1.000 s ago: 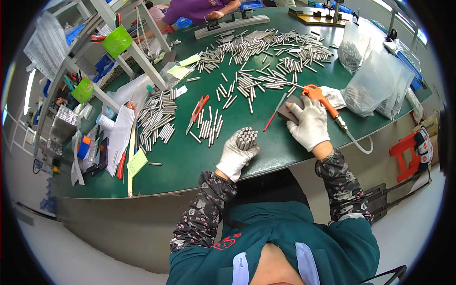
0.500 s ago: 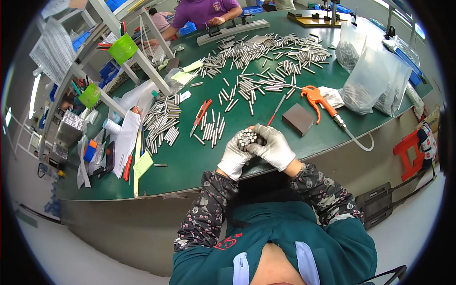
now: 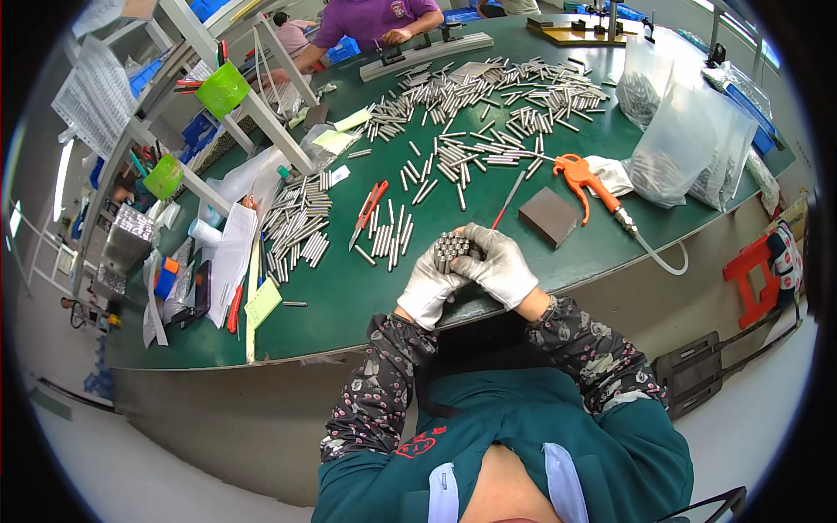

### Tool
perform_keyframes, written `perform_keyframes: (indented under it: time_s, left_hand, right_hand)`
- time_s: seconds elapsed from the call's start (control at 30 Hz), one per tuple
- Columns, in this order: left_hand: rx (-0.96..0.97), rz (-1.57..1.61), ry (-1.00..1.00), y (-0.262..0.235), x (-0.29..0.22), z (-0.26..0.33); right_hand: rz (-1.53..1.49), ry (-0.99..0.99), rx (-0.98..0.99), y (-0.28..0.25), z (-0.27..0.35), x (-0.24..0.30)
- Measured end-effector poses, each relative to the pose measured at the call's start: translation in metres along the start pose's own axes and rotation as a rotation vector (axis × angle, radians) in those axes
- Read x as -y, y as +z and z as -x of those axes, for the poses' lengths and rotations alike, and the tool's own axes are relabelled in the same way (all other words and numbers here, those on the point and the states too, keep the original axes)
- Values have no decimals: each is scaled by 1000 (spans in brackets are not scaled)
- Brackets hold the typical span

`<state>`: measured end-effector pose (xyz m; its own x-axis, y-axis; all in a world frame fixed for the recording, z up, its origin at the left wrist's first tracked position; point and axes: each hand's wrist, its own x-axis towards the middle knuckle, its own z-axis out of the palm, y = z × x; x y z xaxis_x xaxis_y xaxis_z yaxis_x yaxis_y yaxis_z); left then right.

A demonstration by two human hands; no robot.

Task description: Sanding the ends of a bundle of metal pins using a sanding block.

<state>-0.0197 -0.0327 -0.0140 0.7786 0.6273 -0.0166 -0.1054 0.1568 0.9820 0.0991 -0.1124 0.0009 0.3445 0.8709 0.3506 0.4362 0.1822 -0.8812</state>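
Both of my hands wear white gloves. My left hand grips a bundle of short metal rods held upright, ends facing up, over the near edge of the green table. My right hand wraps around the same bundle from the right side, fingers touching the rod ends. Just beyond the hands, loose metal rods lie on the table beside red-handled pliers.
A dark rectangular block and an orange air blow gun with hose lie to the right. Clear bags of parts stand far right. Several rods cover the far table. Another person in purple works opposite. Shelving stands left.
My right hand left the dark block by the orange gun and came over to the rod bundle, closing on it with the left hand; the bundle shifted slightly toward me.
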Motion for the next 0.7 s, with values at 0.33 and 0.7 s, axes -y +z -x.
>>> perform_keyframes:
  time_s: [0.33, 0.7]
  left_hand:
    - [-29, 13, -31, 5, -9, 3]
    - [-20, -14, -42, 2, -7, 3]
  right_hand:
    - [-143, 72, 37, 2, -2, -6]
    - [-166, 92, 23, 4, -3, -6]
